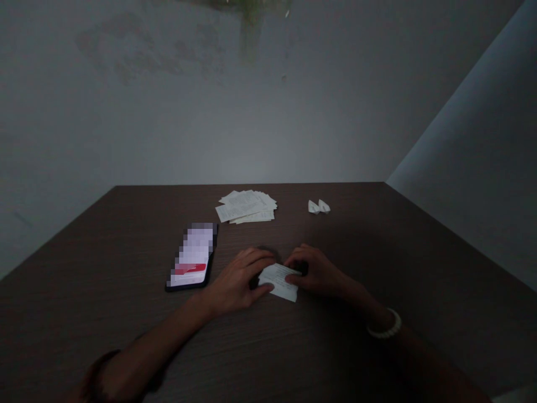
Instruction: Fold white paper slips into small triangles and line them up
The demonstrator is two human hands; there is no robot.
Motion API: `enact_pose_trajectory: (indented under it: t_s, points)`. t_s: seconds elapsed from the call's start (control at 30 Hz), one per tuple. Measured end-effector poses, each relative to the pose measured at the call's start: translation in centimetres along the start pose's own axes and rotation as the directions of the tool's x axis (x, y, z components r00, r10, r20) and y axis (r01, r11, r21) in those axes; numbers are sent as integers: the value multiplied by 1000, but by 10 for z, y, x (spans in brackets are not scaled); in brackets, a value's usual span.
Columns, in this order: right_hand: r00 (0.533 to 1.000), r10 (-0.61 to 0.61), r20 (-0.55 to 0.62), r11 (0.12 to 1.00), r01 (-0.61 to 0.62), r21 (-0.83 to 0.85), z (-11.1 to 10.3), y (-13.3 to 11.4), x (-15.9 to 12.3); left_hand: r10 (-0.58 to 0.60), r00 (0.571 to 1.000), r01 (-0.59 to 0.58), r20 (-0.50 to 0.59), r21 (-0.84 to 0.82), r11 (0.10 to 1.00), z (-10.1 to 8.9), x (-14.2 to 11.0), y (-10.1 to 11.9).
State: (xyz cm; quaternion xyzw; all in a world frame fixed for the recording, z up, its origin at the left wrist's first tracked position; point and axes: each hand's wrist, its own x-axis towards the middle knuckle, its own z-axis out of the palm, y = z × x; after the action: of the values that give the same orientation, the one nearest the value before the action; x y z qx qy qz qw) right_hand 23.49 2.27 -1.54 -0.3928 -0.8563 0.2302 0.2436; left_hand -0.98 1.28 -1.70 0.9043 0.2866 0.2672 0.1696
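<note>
A small slip of printed paper (280,281) is held between my two hands, just above or on the dark table. My left hand (241,278) grips its left side, thumb at the near edge and fingers along the far edge. On the other side, my right hand (316,271) pinches the slip's right edge between thumb and bent fingers. The slip's ends are partly covered by my fingers. Left of my left hand lies a phone (193,254) with its screen lit and blurred.
A spread pile of printed paper slips (247,205) lies toward the back of the wood-grain table (126,235). To its right sits a folded white paper piece (319,207) shaped like a bow. A stained wall (235,123) stands behind the table's far edge.
</note>
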Motion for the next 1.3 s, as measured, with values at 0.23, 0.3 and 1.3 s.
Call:
enact_pose_trajectory:
  t_s: [0.23, 0.3, 1.3]
  points:
    - [983, 174, -53, 975, -165, 149, 0, -2, -1, -186, 976, 177, -109, -88, 980, 0, -2, 0]
    - [973, 219, -73, 958, -201, 205, -1, -3, 0, -250, 956, 235, -153, -114, 965, -1, 0, -1]
    - [965, 257, -45, 731, -164, 662, 16, -15, 7, -649, 748, 422, -140, -655, 627, 2, 13, 4]
